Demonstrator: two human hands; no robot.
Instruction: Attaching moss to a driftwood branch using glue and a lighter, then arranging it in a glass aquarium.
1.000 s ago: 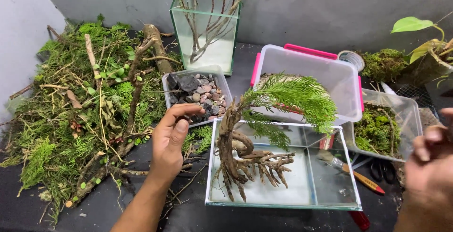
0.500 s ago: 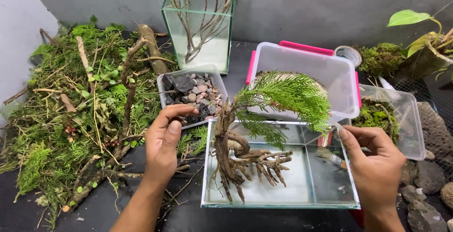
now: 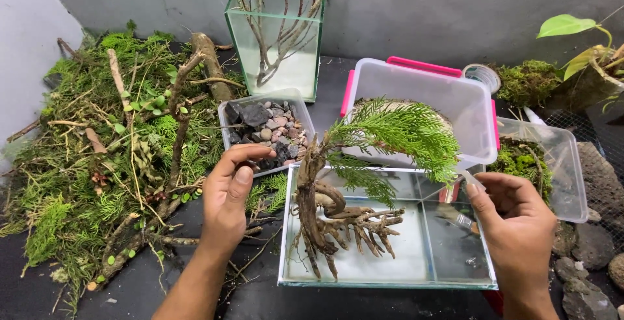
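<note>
The low glass tank [image 3: 416, 274] sits at the lower middle of the frame on the dark surface [image 3: 260, 300], and the driftwood tree [image 3: 338, 219] stands inside it at its left end, roots spread over the pale floor, green fronds [image 3: 396, 134] arching to the right above the glass. My left hand [image 3: 227, 196] is just left of the tank's upper left corner, fingers loosely curled and apart, gripping nothing; whether the fingertips touch the glass rim I cannot tell. My right hand [image 3: 517, 219] rests at the tank's right edge, fingers bent and apart, with nothing clamped in it, the thumb near the top rim.

Behind the tank, at centre, is a clear tub of dark and reddish stones [image 3: 266, 128], and to its right a clear plastic box with pink clips [image 3: 422, 105]. A tall glass vase holding bare branches [image 3: 276, 40] stands at upper centre. A heap of moss, ferns and twigs [image 3: 104, 164] fills the left of the frame. At the right, a clear container of moss [image 3: 536, 164] sits beside grey rocks [image 3: 591, 235].
</note>
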